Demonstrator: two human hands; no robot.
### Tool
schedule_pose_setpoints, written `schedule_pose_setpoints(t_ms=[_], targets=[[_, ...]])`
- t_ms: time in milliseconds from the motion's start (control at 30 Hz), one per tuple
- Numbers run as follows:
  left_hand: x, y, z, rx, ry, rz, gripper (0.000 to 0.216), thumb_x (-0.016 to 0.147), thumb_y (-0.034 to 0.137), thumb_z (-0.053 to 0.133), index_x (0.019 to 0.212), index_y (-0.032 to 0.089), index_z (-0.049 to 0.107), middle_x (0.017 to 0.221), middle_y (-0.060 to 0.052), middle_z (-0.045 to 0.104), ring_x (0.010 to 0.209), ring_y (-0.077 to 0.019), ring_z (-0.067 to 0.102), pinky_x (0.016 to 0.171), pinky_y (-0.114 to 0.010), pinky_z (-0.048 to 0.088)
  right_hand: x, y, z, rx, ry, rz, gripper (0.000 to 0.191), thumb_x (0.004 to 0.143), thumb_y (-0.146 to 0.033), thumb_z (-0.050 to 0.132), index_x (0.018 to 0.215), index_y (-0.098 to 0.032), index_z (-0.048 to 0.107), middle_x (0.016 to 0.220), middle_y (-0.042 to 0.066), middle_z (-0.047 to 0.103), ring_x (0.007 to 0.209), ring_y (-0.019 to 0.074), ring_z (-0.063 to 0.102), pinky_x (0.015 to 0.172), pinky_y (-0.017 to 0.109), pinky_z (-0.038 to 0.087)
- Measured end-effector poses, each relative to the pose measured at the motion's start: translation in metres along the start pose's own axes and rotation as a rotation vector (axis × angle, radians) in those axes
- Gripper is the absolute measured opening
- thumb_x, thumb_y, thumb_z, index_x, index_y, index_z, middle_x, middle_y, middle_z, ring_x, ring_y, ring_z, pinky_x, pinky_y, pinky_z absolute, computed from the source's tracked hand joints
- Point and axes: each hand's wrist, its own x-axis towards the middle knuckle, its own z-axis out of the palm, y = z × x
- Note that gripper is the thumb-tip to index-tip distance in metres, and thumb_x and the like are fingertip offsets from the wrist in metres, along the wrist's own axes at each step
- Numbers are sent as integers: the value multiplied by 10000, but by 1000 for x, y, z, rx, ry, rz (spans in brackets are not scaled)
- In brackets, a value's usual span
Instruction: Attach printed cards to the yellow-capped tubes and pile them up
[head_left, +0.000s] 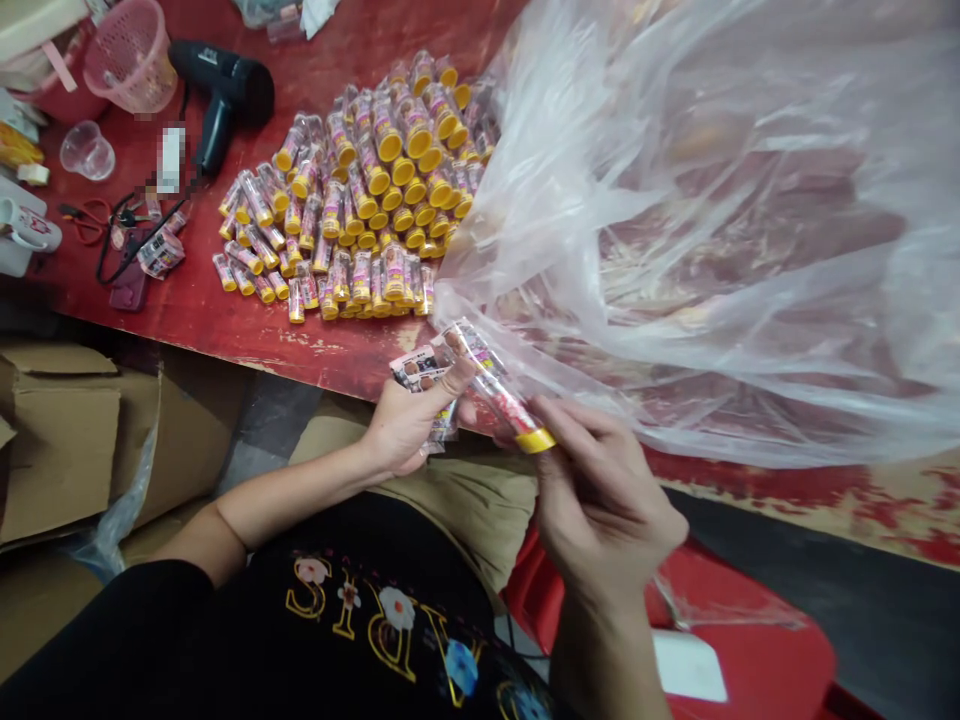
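My right hand (592, 490) is closed on a clear tube with a yellow cap (499, 390), cap end toward me, just off the front edge of the red table (225, 320). My left hand (409, 420) pinches a small stack of printed labels (420, 370) beside the tube, thumb near the tube's far end. A large heap of the same yellow-capped tubes (360, 190) lies on the table farther out. A big crumpled clear plastic bag (712, 230) covers the table's right side, right above my hands.
A black heat gun (221, 95) with its cord, a pink basket (131, 55), a clear cup (88, 150), scissors (86, 218) and a white mug (26, 228) sit at the table's far left. Cardboard boxes (60, 430) stand on the floor to the left. A red stool (742, 640) is at lower right.
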Motion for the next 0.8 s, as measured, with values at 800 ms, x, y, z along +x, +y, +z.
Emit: schedule_pose_setpoints(t_ms=[800], targets=[[-9, 16, -39, -83, 76, 97, 572, 605, 593, 957, 839, 183, 634, 519, 70, 566, 438, -59, 487, 469, -204, 323, 24, 0, 80, -14, 157, -77, 333, 848, -138, 818, 1122, -326, 839, 806, 5, 677, 659, 129, 589, 592, 293, 467]])
